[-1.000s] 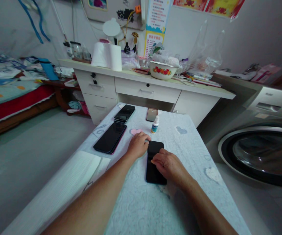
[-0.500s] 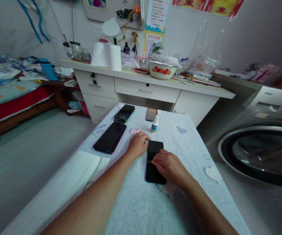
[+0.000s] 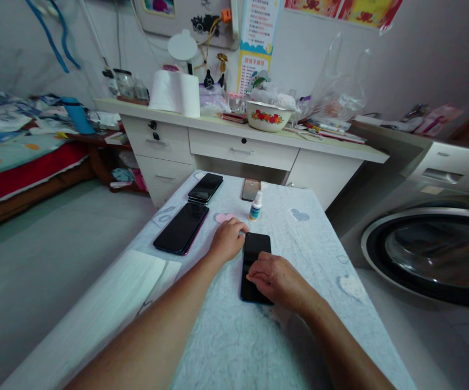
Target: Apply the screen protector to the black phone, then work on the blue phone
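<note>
"Phone (image 3: 256, 244), where?"
"Under my right hand (image 3: 274, 275), fingers bunched narrow. My left hand (image 3: 229, 238), loosely curled, sits beside the phone's top corner. I can't tell whether either grips anything."

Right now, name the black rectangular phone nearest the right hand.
The black rectangular phone partly beneath the right hand; other black phones lie left of the left hand.

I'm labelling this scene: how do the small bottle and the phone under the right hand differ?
The small bottle stands upright; the phone lies flat. The bottle's top is white; the phone's screen is black. No hand touches the bottle; the right hand is over the phone. Both are on the patterned cloth.
</note>
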Demonstrator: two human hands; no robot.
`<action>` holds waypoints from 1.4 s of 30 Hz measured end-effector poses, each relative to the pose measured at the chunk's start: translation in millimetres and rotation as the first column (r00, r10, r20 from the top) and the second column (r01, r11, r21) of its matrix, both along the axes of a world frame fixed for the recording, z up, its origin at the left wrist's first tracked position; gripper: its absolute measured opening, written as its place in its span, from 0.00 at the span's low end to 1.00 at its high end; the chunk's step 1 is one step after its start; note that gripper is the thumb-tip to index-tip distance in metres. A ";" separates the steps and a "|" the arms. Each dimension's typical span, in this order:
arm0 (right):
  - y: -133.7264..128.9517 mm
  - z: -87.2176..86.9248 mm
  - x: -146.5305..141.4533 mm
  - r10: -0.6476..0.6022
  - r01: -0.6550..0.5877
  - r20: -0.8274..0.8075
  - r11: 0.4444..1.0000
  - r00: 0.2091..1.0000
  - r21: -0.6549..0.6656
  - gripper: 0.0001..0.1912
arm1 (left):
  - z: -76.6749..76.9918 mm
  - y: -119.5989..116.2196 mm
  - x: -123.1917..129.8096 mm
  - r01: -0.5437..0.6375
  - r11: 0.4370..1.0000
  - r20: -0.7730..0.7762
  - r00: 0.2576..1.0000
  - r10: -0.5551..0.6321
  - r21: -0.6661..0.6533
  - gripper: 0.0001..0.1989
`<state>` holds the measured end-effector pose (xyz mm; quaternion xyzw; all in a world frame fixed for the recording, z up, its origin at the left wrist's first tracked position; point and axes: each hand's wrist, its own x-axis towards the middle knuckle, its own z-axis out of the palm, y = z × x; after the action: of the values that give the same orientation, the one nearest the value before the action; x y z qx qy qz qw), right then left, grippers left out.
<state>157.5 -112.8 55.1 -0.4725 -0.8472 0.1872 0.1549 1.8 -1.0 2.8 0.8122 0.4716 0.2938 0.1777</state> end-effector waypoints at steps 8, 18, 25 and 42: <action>4.1 -2.8 -0.2 -0.116 0.115 0.057 0.993 0.992 0.026 0.08 | -0.9 -0.5 0.0 -0.001 1.000 -0.001 1.000 0.001 0.008 0.12; 8.3 -7.7 -7.1 -0.300 0.292 0.090 0.952 0.950 0.091 0.09 | 2.0 -0.9 0.9 -0.020 1.000 -0.014 1.000 0.019 -0.018 0.13; 6.8 -6.1 -10.6 -0.205 0.201 0.073 0.978 0.976 0.058 0.11 | 2.9 -2.3 0.6 -0.013 1.000 0.000 1.000 0.013 -0.013 0.13; -3.9 2.7 -9.5 0.087 -0.087 -0.026 0.996 0.996 -0.012 0.08 | 1.3 -1.4 0.8 -0.012 1.000 -0.002 1.000 0.012 -0.007 0.12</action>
<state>148.1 -116.8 57.8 -0.4336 -0.8638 0.2052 0.1541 2.6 -2.5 4.2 0.8090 0.4779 0.2922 0.1782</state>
